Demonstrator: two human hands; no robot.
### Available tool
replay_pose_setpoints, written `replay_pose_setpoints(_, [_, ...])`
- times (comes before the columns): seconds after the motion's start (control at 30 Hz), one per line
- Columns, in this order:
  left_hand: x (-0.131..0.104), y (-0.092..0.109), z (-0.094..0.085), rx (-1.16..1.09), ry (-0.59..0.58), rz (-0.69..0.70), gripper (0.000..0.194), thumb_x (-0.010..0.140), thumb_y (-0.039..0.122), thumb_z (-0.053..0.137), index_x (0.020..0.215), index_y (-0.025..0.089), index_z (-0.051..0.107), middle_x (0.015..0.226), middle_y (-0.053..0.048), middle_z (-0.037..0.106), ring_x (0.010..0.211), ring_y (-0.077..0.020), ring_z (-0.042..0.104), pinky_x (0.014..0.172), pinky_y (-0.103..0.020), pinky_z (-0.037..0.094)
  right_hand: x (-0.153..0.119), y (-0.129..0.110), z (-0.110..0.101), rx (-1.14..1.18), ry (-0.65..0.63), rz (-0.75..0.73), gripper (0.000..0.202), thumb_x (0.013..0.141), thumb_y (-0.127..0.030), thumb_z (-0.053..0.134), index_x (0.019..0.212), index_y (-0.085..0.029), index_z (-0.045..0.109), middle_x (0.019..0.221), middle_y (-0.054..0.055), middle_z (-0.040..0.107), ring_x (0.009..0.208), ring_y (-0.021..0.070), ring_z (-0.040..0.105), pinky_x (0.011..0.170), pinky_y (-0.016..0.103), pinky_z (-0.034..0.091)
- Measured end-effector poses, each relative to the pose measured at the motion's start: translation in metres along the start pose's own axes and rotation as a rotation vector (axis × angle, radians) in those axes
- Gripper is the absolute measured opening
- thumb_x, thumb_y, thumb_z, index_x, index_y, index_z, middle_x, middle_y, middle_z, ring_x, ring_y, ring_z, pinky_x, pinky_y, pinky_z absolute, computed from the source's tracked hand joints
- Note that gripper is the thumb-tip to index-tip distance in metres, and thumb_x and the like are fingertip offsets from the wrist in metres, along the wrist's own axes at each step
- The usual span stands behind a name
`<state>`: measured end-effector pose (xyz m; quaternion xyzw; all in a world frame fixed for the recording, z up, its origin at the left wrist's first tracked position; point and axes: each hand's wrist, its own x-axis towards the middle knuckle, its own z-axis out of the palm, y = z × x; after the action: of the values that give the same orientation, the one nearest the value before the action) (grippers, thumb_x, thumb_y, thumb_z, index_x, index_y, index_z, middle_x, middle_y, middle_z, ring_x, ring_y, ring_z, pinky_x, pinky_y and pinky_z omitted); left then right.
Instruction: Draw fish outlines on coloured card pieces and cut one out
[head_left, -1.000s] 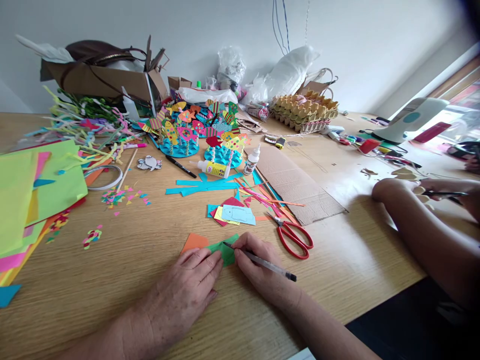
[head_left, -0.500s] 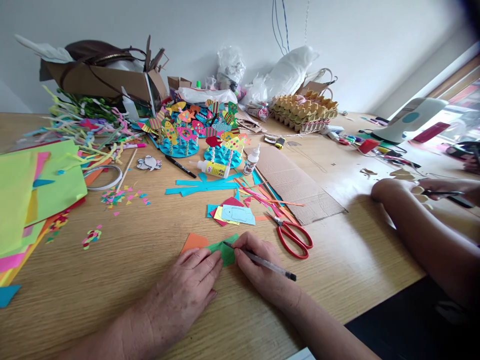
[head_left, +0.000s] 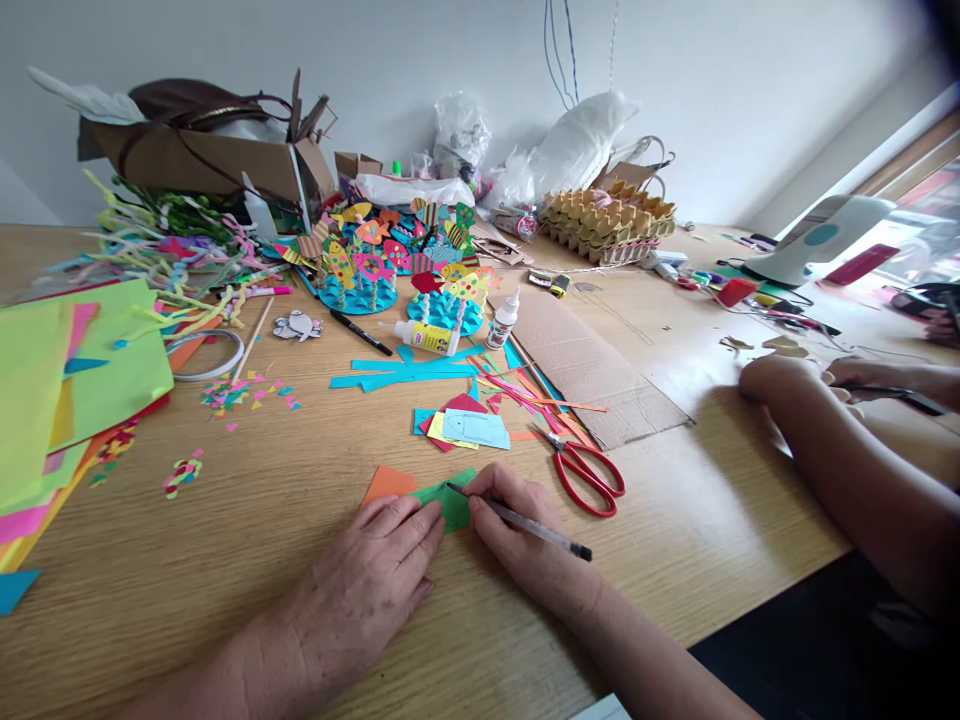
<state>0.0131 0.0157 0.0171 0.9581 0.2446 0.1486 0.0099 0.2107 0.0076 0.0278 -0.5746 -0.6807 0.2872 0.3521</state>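
My right hand [head_left: 517, 520] is closed around a clear-barrelled pen [head_left: 541, 531], its tip touching a piece of green paper [head_left: 459, 506]. Fingers stretched out, my left hand [head_left: 382, 560] lies flat, with its fingertips pressing on the green paper's left part. Some orange paper [head_left: 388, 484] shows beyond the left fingers. Just behind lies a light blue card [head_left: 476, 428] with a fish outline, on top of red, yellow and blue paper pieces. Red-handled scissors [head_left: 589, 478] rest to the right of my right hand.
Glue bottles [head_left: 502, 320] and colourful paper fish on blue bases [head_left: 360, 295] stand farther back. A cardboard sheet [head_left: 600, 375] lies at right centre. Coloured paper sheets [head_left: 112, 370] are stacked at left. At right, a co-worker's arms [head_left: 840, 450] reach over the table, with scissors in one hand.
My hands, the pen and the green paper look almost the same. At the right, the co-worker's hands and scissors have shifted slightly.
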Motion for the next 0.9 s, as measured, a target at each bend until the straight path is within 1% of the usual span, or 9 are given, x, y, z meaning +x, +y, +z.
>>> replay_pose_setpoints(0.27, [-0.0019, -0.0006, 0.0028, -0.018, 0.005, -0.008, 0.032, 0.092, 0.019, 0.050, 0.123, 0.015, 0.055, 0.122, -0.007, 0.062, 0.107, -0.0248, 0.056, 0.092, -0.041, 0.044, -0.0004, 0.0016, -0.0011, 0.004, -0.004, -0.015, 0.010, 0.073, -0.012, 0.043, 0.070, -0.021, 0.047, 0.050, -0.008, 0.039, 0.046, 0.0101, 0.037, 0.047, 0.022, 0.030])
replay_pose_setpoints(0.43, [-0.0011, -0.0004, 0.0022, 0.004, 0.014, 0.003, 0.030, 0.092, 0.019, 0.048, 0.120, 0.012, 0.058, 0.121, -0.008, 0.063, 0.105, -0.0256, 0.057, 0.090, -0.040, 0.045, -0.0007, 0.0019, -0.0003, -0.002, 0.023, -0.013, 0.009, 0.077, -0.015, 0.043, 0.071, -0.021, 0.047, 0.049, -0.009, 0.037, 0.045, 0.0099, 0.035, 0.047, 0.022, 0.028])
replay_pose_setpoints(0.57, [-0.0001, -0.0003, 0.0012, 0.021, 0.011, 0.005, 0.030, 0.092, 0.020, 0.048, 0.119, 0.011, 0.058, 0.120, -0.008, 0.064, 0.104, -0.0255, 0.057, 0.090, -0.040, 0.045, -0.0001, 0.0015, 0.0001, -0.020, 0.022, -0.023, 0.010, 0.077, -0.015, 0.043, 0.070, -0.021, 0.046, 0.049, -0.008, 0.036, 0.044, 0.0101, 0.034, 0.046, 0.023, 0.028])
replay_pose_setpoints(0.7, [-0.0005, -0.0007, 0.0018, 0.008, 0.016, 0.002, 0.029, 0.092, 0.020, 0.049, 0.119, 0.013, 0.058, 0.120, -0.007, 0.064, 0.105, -0.0251, 0.057, 0.090, -0.040, 0.045, 0.0003, 0.0010, -0.0001, -0.018, 0.005, -0.011, 0.010, 0.077, -0.015, 0.043, 0.070, -0.021, 0.046, 0.050, -0.008, 0.037, 0.045, 0.0106, 0.035, 0.046, 0.023, 0.028])
replay_pose_setpoints(0.9, [-0.0008, -0.0008, 0.0008, 0.001, 0.014, 0.006, 0.029, 0.092, 0.019, 0.049, 0.119, 0.012, 0.059, 0.121, -0.007, 0.063, 0.105, -0.0260, 0.057, 0.090, -0.041, 0.045, 0.0001, 0.0007, -0.0003, -0.021, 0.003, -0.008, 0.010, 0.075, -0.013, 0.043, 0.070, -0.021, 0.047, 0.051, -0.007, 0.040, 0.046, 0.0110, 0.037, 0.047, 0.023, 0.029])
